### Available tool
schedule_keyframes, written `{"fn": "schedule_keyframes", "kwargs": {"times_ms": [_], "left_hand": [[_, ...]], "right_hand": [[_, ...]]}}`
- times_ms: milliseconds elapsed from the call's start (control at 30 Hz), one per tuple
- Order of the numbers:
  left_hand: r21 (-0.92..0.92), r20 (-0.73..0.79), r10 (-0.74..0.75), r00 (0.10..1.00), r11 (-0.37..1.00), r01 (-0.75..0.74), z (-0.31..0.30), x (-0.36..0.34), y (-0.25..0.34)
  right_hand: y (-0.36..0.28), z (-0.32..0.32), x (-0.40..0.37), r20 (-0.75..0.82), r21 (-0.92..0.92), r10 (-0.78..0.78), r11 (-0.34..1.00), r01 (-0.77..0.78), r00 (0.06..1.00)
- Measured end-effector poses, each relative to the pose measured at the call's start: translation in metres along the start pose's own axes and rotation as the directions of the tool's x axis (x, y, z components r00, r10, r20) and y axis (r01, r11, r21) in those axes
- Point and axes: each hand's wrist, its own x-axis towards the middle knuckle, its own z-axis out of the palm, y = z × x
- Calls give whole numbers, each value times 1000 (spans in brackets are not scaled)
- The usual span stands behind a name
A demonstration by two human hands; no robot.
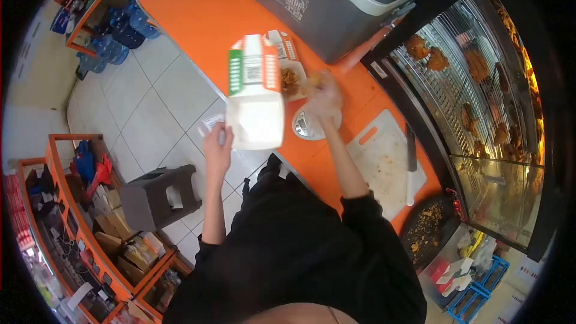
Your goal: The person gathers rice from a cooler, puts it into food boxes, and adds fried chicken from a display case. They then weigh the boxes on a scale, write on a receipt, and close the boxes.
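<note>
My left hand (218, 145) is closed on the edge of an open paper takeaway box (257, 121), white inside with a green and orange printed lid. A small whitish scrap (213, 122) shows beside those fingers. My right hand (324, 95), seemingly in a clear plastic glove, is over the counter and smeared by motion. Something yellowish is at its fingertips, too blurred to name. Just left of it, a second takeaway box (297, 91) stands open with fried food (290, 81) inside. Under my right wrist is a round white scale (306, 127), partly covered.
On the orange counter (180, 12) are a grey cooler (288, 6), a white cutting board (381, 162) and a knife (411, 168). A heated glass cabinet (468, 108) with fried pieces stands right, above a dark crumb-strewn tray (427, 228). A grey stool (159, 198) is on the floor.
</note>
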Motion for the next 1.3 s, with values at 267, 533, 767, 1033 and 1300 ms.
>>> {"fn": "schedule_keyframes", "kwargs": {"times_ms": [267, 533, 767, 1033, 1300], "left_hand": [[-79, 359, 260, 897, 966, -248, 122, 21, 27], [31, 406, 314, 858, 934, -357, 162, 62, 41], [45, 330, 270, 905, 953, -301, 97, 46, 32], [185, 386, 61, 921, 972, -142, 72, -11, -33], [181, 405, 27, 914, 977, -110, 73, -12, -29]], "right_hand": [[-58, -151, -21, 29, 467, 464, 777, -423, 885], [44, -88, -55, 158, 447, 374, 798, -404, 914], [-63, -206, -7, -77, -439, -13, 898, -22, 997], [-169, -468, 148, 41, -983, -736, -152, -106, 675], [-205, -524, 205, -161, -871, 97, -481, -96, 982]]}}
